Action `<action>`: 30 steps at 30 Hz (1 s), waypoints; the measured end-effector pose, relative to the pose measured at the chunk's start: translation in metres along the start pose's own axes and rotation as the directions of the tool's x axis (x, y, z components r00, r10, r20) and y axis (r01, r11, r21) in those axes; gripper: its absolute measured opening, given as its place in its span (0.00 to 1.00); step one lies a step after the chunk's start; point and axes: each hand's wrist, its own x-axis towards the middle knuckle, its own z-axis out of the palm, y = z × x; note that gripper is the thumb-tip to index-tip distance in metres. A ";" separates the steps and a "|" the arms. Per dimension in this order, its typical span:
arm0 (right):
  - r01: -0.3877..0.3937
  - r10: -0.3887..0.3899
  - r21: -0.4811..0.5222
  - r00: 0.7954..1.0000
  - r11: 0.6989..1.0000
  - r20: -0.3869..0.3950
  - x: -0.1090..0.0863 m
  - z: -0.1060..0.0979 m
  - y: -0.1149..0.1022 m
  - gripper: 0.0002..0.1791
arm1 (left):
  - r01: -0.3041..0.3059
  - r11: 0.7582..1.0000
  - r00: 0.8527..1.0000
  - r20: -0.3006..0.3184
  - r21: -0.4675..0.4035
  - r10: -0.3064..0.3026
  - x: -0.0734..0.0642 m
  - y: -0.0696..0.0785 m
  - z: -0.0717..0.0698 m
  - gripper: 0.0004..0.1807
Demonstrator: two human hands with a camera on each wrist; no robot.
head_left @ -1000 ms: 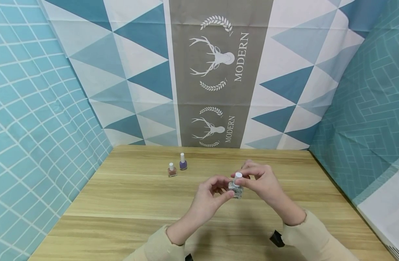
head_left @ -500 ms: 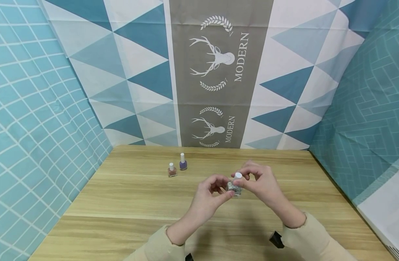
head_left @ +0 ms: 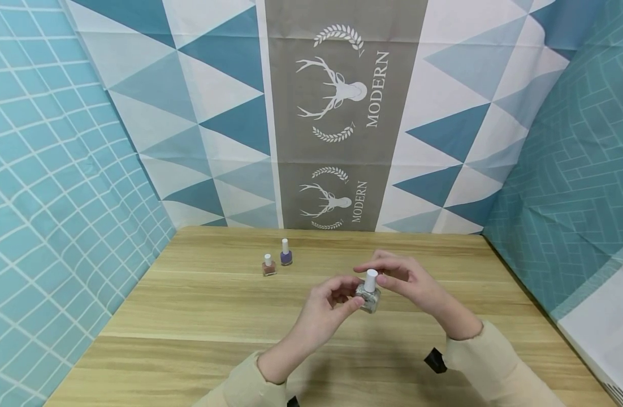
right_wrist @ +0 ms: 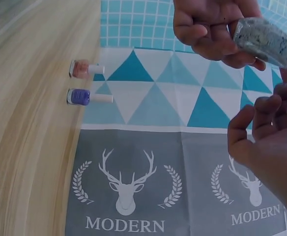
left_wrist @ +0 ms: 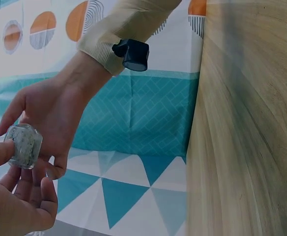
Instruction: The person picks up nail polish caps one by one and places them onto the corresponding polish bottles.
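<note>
A clear square nail polish bottle (head_left: 368, 298) with silvery glitter and a white cap is held up above the table, slightly tilted. My left hand (head_left: 329, 305) pinches its glass body between thumb and fingers. My right hand (head_left: 405, 280) is at the cap, with the thumb beside it and the index finger stretched out behind it, spread apart rather than closed round it. In the left wrist view the bottle (left_wrist: 24, 146) hides its own cap. The right wrist view shows the flecked glass (right_wrist: 264, 42) in the left hand (right_wrist: 217, 32).
A purple nail polish bottle (head_left: 286, 257) and a pinkish-brown nail polish bottle (head_left: 268, 267) stand upright near the back left of the wooden table (head_left: 215, 316). Patterned cloth (head_left: 220, 113) lines the back and both sides.
My right hand's thumb and index finger have loosened from the white cap and spread apart. More of the cap and bottle shows now; the left hand keeps its hold.
</note>
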 end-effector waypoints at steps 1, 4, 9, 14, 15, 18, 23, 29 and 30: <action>0.013 -0.013 0.008 1.000 1.000 0.017 0.000 -0.001 0.000 0.15 | 0.001 1.000 1.000 0.009 -0.001 -0.001 0.000 0.000 0.000 0.16; 0.052 -0.053 0.020 0.997 0.998 0.056 0.002 -0.001 0.000 0.15 | -0.002 1.000 0.999 0.035 -0.009 0.002 -0.001 0.000 0.000 0.16; 0.077 -0.078 0.026 0.994 0.997 0.079 0.003 -0.003 0.001 0.13 | -0.010 1.000 0.998 0.068 -0.024 0.011 0.000 -0.001 -0.001 0.17; 0.052 -0.053 0.005 0.997 0.999 0.057 0.002 -0.003 0.002 0.11 | -0.026 0.999 0.996 0.087 -0.026 0.028 0.001 0.000 -0.001 0.18; 0.044 -0.044 -0.002 0.998 0.999 0.047 0.002 -0.003 0.002 0.10 | -0.030 0.999 0.996 0.089 -0.025 0.032 0.001 0.000 -0.001 0.18; 0.033 -0.032 -0.028 0.999 0.999 0.018 0.001 -0.002 0.001 0.09 | -0.031 0.999 0.996 0.088 -0.014 0.032 0.001 0.000 0.000 0.18; 0.043 -0.046 -0.081 0.998 0.996 -0.038 0.001 0.001 -0.002 0.09 | -0.012 1.000 0.998 0.067 0.011 0.011 0.001 0.000 0.001 0.17; 0.026 -0.043 -0.151 0.993 0.988 -0.110 0.000 0.003 -0.003 0.08 | -0.006 0.999 0.999 0.032 0.033 0.005 0.001 0.001 0.001 0.16; 0.019 -0.039 -0.161 0.992 0.987 -0.121 0.000 0.003 -0.003 0.08 | -0.005 0.999 1.000 0.028 0.034 0.004 0.001 0.001 0.001 0.16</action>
